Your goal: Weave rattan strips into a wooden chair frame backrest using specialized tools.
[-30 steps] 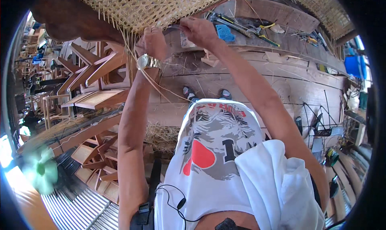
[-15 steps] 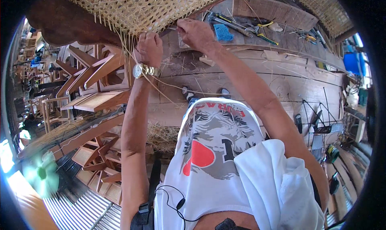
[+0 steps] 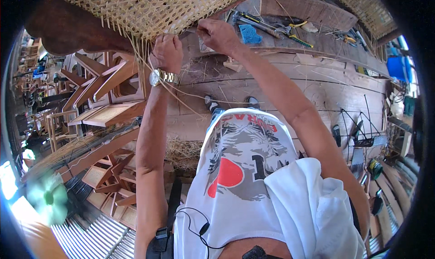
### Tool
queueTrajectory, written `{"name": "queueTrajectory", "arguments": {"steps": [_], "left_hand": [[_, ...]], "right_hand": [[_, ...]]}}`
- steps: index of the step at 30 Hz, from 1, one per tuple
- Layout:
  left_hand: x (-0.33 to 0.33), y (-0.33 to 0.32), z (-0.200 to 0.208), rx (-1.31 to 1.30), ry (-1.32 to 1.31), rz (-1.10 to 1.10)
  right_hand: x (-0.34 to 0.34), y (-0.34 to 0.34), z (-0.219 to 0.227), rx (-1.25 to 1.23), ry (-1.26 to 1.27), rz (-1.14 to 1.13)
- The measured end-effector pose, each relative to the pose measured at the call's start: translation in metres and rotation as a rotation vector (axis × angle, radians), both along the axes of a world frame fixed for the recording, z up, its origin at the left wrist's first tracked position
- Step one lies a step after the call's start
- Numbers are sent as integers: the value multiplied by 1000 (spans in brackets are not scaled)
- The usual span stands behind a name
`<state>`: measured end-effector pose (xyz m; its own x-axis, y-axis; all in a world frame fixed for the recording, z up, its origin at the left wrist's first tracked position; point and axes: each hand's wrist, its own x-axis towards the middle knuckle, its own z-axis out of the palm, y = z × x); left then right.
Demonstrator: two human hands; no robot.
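Woven cane webbing (image 3: 149, 9) with frayed strand ends spreads across the top, set against a dark wooden frame (image 3: 81, 28). Right at its lower edge, my left hand (image 3: 166, 53) is closed, knuckles up, a watch (image 3: 156, 77) on the wrist. My right hand (image 3: 219, 36) is a little to the right, thumb and fingers pinched close to the same edge. Whatever lies between the fingers of either hand is hidden or too fine to make out. Loose cane strands (image 3: 144, 50) hang beside my left hand, and some trail past the wrist.
Behind the webbing, a wooden bench (image 3: 290, 43) carries a blue cloth (image 3: 250, 33), a hammer (image 3: 258, 25) and pliers (image 3: 294, 28). Wooden chair frames (image 3: 104, 77) are stacked at left. A fan (image 3: 47, 195) stands lower left. Cane scraps (image 3: 183, 152) lie on the plank floor.
Both hands have shifted only very slightly, staying at the webbing's edge with fingers closed. The whole view has moved a little.
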<state>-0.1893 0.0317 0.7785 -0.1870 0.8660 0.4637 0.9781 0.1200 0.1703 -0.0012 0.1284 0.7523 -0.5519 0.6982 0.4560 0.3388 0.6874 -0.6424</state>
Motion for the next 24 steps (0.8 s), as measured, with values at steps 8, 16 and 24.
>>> {"name": "queueTrajectory", "arguments": {"steps": [8, 16, 24], "left_hand": [[4, -1, 4, 1, 40, 32], [6, 1, 10, 50, 12, -46], [5, -3, 9, 56, -16, -63]], "right_hand": [[16, -18, 22, -68, -127, -151], [3, -13, 33, -22, -193, -99], [3, 7, 21, 55, -235, 5]]}}
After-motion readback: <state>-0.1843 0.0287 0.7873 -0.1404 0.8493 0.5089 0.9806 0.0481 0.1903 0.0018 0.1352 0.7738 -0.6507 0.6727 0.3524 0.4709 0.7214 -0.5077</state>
